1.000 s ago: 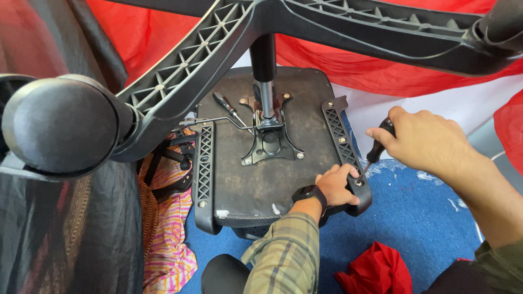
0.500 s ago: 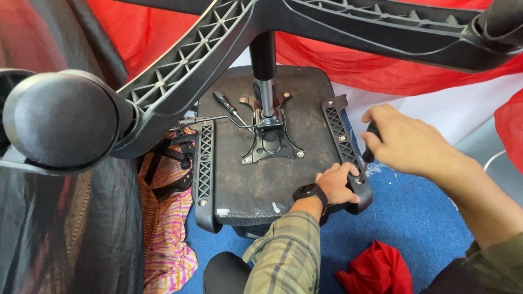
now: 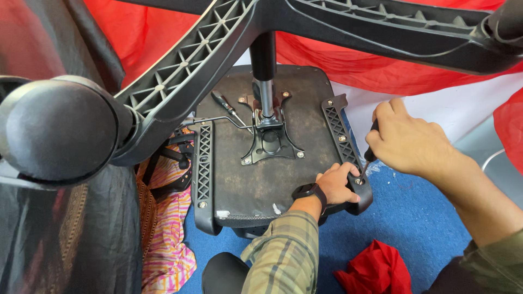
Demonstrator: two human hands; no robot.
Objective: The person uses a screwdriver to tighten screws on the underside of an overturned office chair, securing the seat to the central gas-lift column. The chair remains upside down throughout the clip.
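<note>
So compared to a second ago, the right hand (image 3: 409,142) has slid in from the right toward the upturned black office chair seat (image 3: 272,163), and the black-handled screwdriver (image 3: 370,148) it's wrapped around now has its tip down at the seat's near right corner. Fingers are curled tight around the handle. The left hand (image 3: 336,184), with the black wristwatch (image 3: 309,191), hasn't really budged: it's still clamped over that same corner, thumb and fingers pressed on the black ribbed plastic armrest bracket (image 3: 343,136) along the right edge.

Count-wise: two brackets, the other one (image 3: 204,163) on the left edge, one metal tilt plate (image 3: 271,142) in the middle with the gas post sticking up, one second screwdriver (image 3: 224,103) lying near the far left corner, one big caster wheel (image 3: 57,133) in the foreground, one red cloth (image 3: 376,269) on the blue floor.
</note>
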